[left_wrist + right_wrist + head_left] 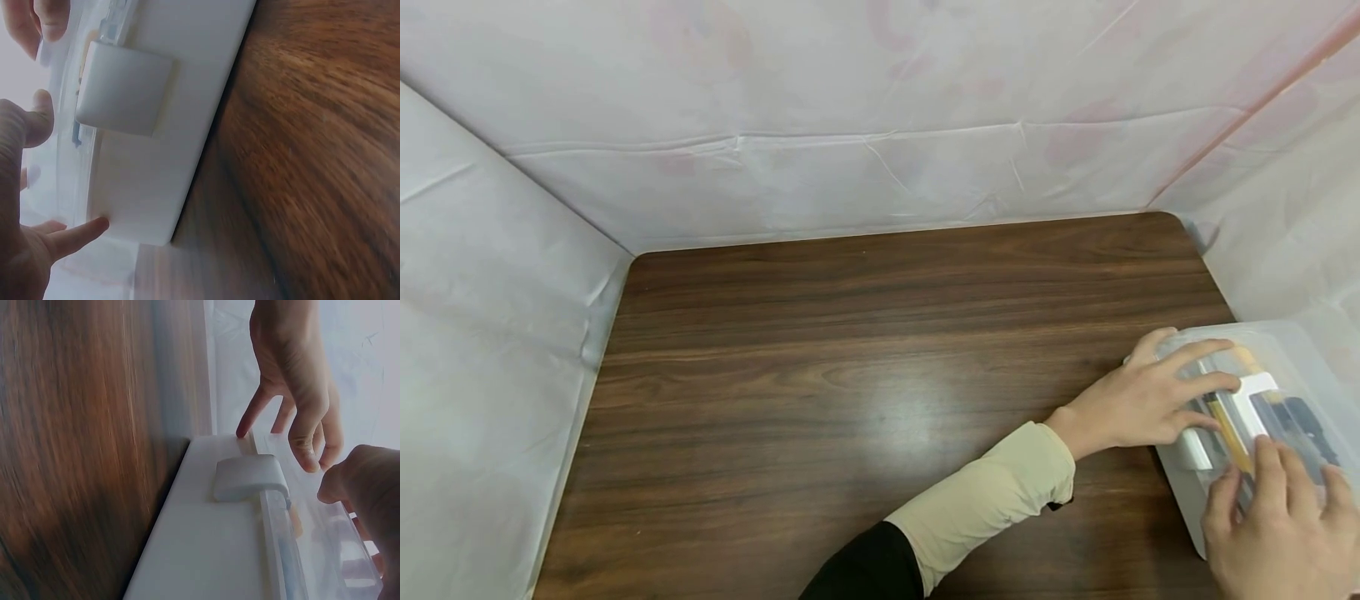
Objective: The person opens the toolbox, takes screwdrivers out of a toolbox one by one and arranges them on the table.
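A white storage box (1178, 504) with a clear lid (1292, 342) stands at the right of the table. Through the lid show a yellow strip (1229, 433), a white piece (1250, 408) and dark items whose kind I cannot tell. My left hand (1138, 404) rests on the lid with spread fingers, one fingertip on the box's side in the left wrist view. Nearer to me, my right hand (1281, 529) is over the lid's near part, its fingers extended, fingertips at the lid. A white latch (125, 87) on the box's side lies flat against the wall.
The dark wood table (850, 375) extends left of the box. White sheeting (850, 100) hangs behind the table and along both sides. The box stands close to the right-hand sheet (1300, 208).
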Demonstrator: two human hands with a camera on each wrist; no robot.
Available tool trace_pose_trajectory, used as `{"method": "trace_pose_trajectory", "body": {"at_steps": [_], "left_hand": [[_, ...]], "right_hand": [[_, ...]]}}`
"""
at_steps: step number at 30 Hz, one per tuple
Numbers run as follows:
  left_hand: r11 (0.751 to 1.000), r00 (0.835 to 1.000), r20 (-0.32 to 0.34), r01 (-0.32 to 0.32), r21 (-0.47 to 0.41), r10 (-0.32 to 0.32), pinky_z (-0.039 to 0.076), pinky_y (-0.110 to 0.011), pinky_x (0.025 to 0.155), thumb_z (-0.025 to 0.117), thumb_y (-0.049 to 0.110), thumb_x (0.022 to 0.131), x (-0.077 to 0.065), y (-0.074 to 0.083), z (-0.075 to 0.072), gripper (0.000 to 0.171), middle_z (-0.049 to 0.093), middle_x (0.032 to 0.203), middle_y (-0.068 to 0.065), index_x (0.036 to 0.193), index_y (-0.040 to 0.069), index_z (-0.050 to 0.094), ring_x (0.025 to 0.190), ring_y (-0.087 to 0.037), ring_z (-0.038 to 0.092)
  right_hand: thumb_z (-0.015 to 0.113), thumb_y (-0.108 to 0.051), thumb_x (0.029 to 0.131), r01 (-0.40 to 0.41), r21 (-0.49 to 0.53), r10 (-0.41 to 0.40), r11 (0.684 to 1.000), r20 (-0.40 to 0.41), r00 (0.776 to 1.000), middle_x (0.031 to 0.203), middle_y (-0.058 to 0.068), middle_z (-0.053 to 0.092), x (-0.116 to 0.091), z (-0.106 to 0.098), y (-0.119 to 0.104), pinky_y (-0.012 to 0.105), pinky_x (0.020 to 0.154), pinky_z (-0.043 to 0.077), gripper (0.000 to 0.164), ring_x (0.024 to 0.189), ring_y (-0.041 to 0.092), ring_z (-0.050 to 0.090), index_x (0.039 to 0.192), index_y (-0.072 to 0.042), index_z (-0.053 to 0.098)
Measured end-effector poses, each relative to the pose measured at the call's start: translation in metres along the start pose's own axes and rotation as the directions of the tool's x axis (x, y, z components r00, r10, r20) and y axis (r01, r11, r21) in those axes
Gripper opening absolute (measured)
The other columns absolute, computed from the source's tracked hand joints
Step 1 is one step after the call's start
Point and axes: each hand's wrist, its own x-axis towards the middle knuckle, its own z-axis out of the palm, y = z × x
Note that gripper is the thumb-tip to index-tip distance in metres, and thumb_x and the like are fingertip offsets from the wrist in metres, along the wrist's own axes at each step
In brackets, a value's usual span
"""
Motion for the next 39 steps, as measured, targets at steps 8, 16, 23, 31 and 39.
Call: {"method": "trace_pose_trajectory", "body": {"at_steps": [8, 16, 23, 31, 39], "left_hand": [[1.000, 1.000, -0.011, -0.004, -0.017, 0.004, -0.005, -0.043, 0.134, 0.048, 0.067, 0.102, -0.009, -0.009, -0.002, 0.051, 0.028, 0.172, 0.003, 0.147, 0.045, 0.051, 0.159, -0.009, 0.027], [0.999, 1.000, -0.012, -0.002, -0.043, 0.002, -0.008, -0.041, 0.134, 0.049, 0.066, 0.102, -0.018, -0.018, -0.003, 0.051, 0.028, 0.172, 0.003, 0.148, 0.043, 0.052, 0.159, -0.007, 0.027], [0.999, 1.000, -0.014, -0.008, -0.044, 0.007, -0.008, -0.042, 0.134, 0.049, 0.063, 0.103, -0.022, -0.023, -0.004, 0.052, 0.029, 0.172, 0.002, 0.150, 0.040, 0.051, 0.159, -0.009, 0.026], [0.999, 1.000, -0.014, -0.005, -0.032, 0.005, -0.008, -0.041, 0.134, 0.048, 0.064, 0.103, -0.023, -0.027, -0.007, 0.053, 0.028, 0.172, 0.002, 0.150, 0.040, 0.051, 0.159, -0.008, 0.026], [0.999, 0.999, -0.043, 0.001, -0.050, -0.003, -0.005, -0.041, 0.134, 0.051, 0.062, 0.103, -0.035, -0.034, -0.006, 0.050, 0.030, 0.172, 0.001, 0.147, 0.038, 0.054, 0.158, -0.008, 0.028]], "right_hand": [[0.037, -0.034, 0.104, -0.058, -0.016, 0.058, 0.998, -0.016, 0.998, 0.125, 0.038, 0.066, -0.001, 0.003, -0.016, 0.079, 0.099, 0.043, 0.058, 0.129, 0.063, 0.052, 0.137, 0.009, 0.059], [0.036, -0.034, 0.105, -0.088, 0.016, 0.088, 0.996, -0.001, 0.996, 0.127, 0.039, 0.064, -0.001, 0.005, -0.031, 0.082, 0.090, 0.040, 0.059, 0.131, 0.064, 0.049, 0.137, 0.010, 0.058], [0.039, -0.034, 0.105, -0.129, 0.030, 0.129, 0.991, 0.002, 0.992, 0.130, 0.037, 0.063, 0.000, 0.006, -0.040, 0.081, 0.090, 0.041, 0.057, 0.133, 0.064, 0.049, 0.137, 0.009, 0.058], [0.039, -0.030, 0.105, -0.113, 0.034, 0.113, 0.993, 0.009, 0.994, 0.131, 0.037, 0.062, 0.003, 0.004, -0.047, 0.080, 0.085, 0.040, 0.055, 0.133, 0.064, 0.047, 0.139, 0.009, 0.056], [0.039, -0.030, 0.104, -0.083, 0.050, 0.082, 0.995, 0.011, 0.997, 0.126, 0.038, 0.064, 0.003, 0.009, -0.053, 0.079, 0.078, 0.041, 0.055, 0.128, 0.066, 0.049, 0.136, 0.010, 0.058]]}}
